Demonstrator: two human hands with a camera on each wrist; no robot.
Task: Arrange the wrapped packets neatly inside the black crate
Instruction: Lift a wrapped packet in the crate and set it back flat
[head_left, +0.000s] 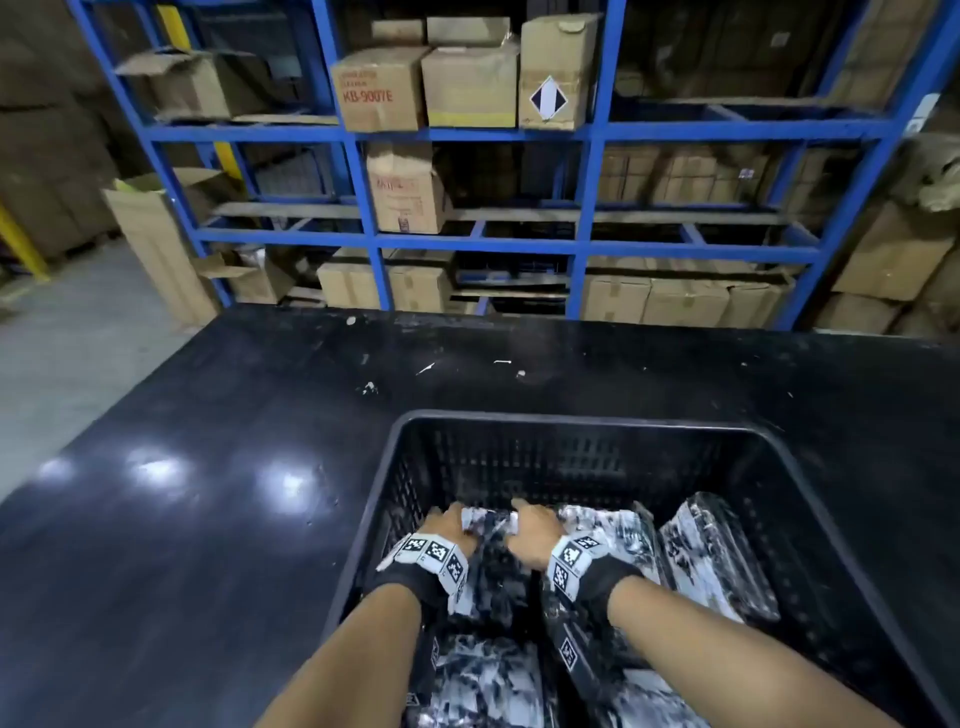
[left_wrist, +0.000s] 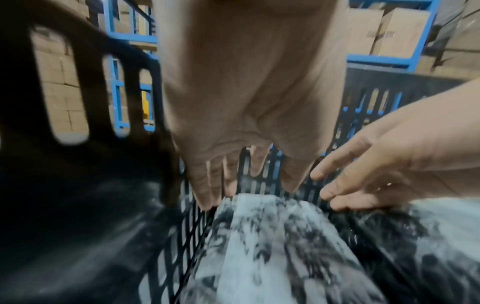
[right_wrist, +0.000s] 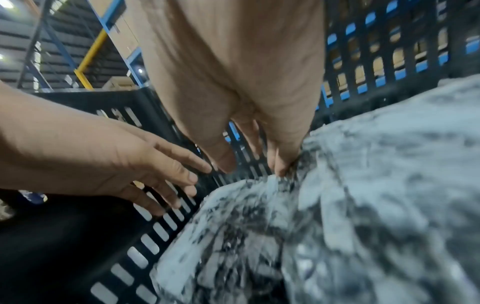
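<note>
Glossy black table (head_left: 182, 519) is seen at the left, smooth and reflecting ceiling lights; on it the black crate (head_left: 519, 423) is set, rigid plastic with slotted, lattice-like walls; inside, at the crate's left, the left hand (head_left: 451, 525) is laid on the far end of a wrapped packet (head_left: 488, 525), fingers stretched straight down over its edge toward the crate wall, nothing pinched; the packet's wrap is crinkled and shiny, mottled white and black, its shape a soft rectangular block; just beside, the right hand (head_left: 535, 527) is placed at the same packet's far right corner, fingers (right_wrist: 281, 164) extended and touching the wrap, thumb apart, no closed hold shown; further right, more packets (head_left: 722, 556) are seen lying side by side in the crate, the outermost tilted against the right wall; behind the table, blue metal shelving (head_left: 478, 241) is stacked with dull cardboard boxes (head_left: 470, 85).
</note>
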